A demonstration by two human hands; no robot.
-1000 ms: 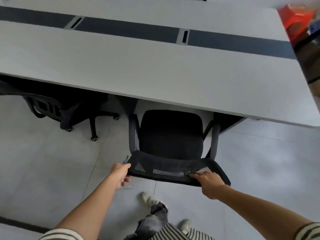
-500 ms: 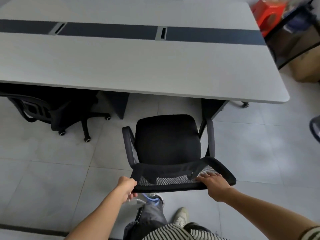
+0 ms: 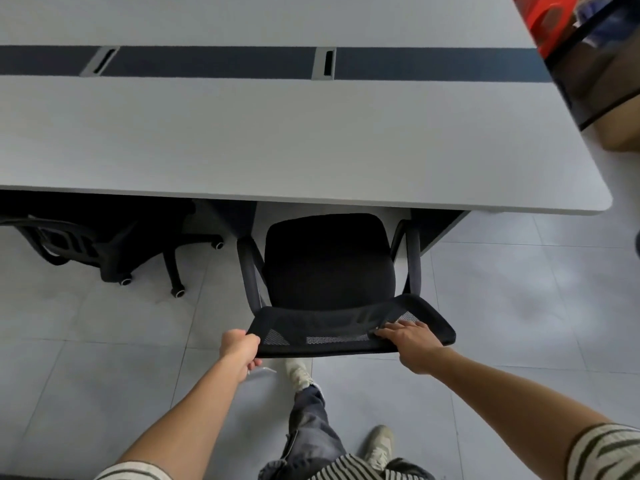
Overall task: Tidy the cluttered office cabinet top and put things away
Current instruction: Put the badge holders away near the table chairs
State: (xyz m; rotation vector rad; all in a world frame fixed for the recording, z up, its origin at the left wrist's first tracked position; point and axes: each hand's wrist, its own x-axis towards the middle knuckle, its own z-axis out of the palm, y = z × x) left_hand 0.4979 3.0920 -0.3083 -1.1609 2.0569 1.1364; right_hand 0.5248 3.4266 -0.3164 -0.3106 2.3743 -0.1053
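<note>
While standing behind a black office chair (image 3: 329,271), clamps its mesh backrest (image 3: 332,322) in both hands. Fists the left hand (image 3: 240,348) round the backrest's left corner, fingers tucked under the rim and out of sight. Lays the right hand (image 3: 414,344) over the top rim near the right end, fingers (image 3: 391,329) bent down onto the mesh, thumb hidden beneath. Shows, just below the left hand, a thin pale sliver (image 3: 264,370) too small to name. Wears striped sleeves (image 3: 606,452) above bare forearms, grey trousers (image 3: 311,424) and pale shoes (image 3: 380,441), one shoe under the backrest, the other nearer the body.

Has the chair facing the desk (image 3: 277,140), armrests (image 3: 249,271) on either side of the seat (image 3: 329,240), the seat's front just under the desk's near edge, between two dark desk supports (image 3: 441,223).

Faces a wide, pale grey, matte desk with a rounded near right corner. Looks across it to a dark strip (image 3: 207,62) along the far part, broken by two light cable openings (image 3: 325,63). Stands on a floor (image 3: 104,341) of large pale grey tiles with thin joints, dully bright toward the right. Shares the desk's near side with a second black chair (image 3: 86,244) on castors, off to the left, pushed well under. Beyond the desk's right end, all blurred: red plastic stool (image 3: 547,19), black frame (image 3: 595,64), brown cardboard box (image 3: 620,136) low beside it.
</note>
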